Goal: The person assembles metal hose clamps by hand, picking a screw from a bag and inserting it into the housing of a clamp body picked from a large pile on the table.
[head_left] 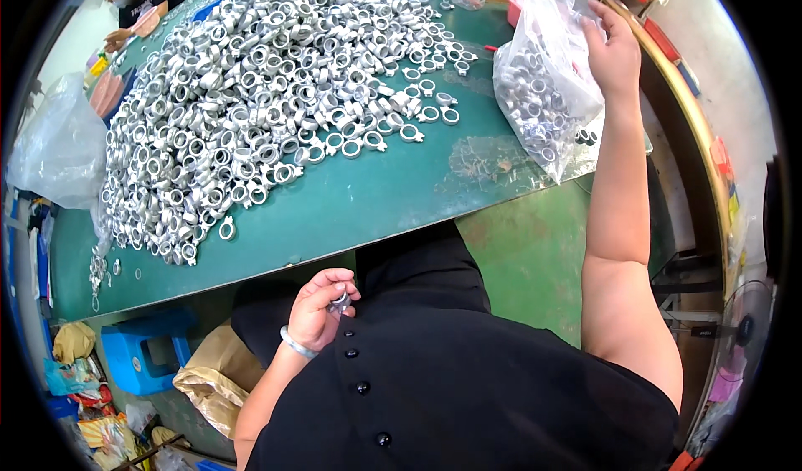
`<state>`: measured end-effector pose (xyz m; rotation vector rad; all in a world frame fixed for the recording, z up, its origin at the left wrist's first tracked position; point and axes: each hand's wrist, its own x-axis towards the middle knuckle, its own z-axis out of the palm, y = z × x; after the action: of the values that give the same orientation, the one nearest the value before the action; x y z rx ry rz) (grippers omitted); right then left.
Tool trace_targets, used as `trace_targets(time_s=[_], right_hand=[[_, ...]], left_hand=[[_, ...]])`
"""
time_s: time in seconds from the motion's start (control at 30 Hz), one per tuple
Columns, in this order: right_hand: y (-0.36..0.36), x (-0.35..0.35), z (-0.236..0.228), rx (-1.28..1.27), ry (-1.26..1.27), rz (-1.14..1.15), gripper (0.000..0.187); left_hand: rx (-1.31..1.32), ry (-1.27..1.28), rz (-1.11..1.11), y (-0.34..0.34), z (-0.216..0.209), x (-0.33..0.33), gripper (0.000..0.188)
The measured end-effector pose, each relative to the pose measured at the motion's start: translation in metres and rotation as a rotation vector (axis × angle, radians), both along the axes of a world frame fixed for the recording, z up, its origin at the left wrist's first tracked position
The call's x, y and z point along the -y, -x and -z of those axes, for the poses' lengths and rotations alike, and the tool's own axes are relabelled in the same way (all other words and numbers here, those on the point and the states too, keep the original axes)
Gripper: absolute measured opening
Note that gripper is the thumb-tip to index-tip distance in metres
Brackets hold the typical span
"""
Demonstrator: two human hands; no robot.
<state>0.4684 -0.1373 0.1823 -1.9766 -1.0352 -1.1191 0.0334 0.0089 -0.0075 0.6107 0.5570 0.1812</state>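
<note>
A metal ring sits pinched in the left hand, before the bench — the right hand grips a clear bag near its top.

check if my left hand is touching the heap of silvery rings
Apart: in the head view, a strip of green tabletop shows plainly between your left hand, beyond the table's near edge, and the heap of silvery rings.
</note>
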Motion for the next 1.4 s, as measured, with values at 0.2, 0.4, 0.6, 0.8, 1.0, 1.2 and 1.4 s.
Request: trace_targets(time_s=[0.2, 0.4, 0.6, 0.8, 1.0, 1.2, 1.4], right_hand=[[0.091, -0.043, 0.06, -0.362, 0.137, -0.455, 0.023], [0.135, -0.084, 0.126, -0.476, 0.595, -0.368, 0.031], [0.135, -0.089, 0.137, -0.601, 0.57, -0.394, 0.03], [0.166, -0.078, 0.128, -1.202, 0.319, -0.915, 0.028], [0.203, -0.071, 0.122, -1.434, 0.24, -1.184, 0.029], [0.223, -0.072, 0.13, -1.19, 0.194, -1.308, 0.027], [0.228, -0.072, 0.135, -1.188, 0.259, -1.332, 0.028]], left_hand=[[-0.046, -0.009, -0.017, 0.0, -0.004, 0.001, 0.019], [-0.01, -0.005, -0.004, 0.003, -0.003, -0.001, 0.018], [-0.012, -0.037, -0.004, 0.003, -0.005, -0.002, 0.018], [-0.027, -0.138, 0.057, -0.004, -0.017, 0.0, 0.02], [0.038, -0.256, 0.102, -0.018, -0.044, -0.001, 0.02], [0.044, -0.236, 0.048, -0.018, -0.049, -0.003, 0.02], [0.002, -0.205, 0.032, -0.012, -0.041, -0.001, 0.018]])
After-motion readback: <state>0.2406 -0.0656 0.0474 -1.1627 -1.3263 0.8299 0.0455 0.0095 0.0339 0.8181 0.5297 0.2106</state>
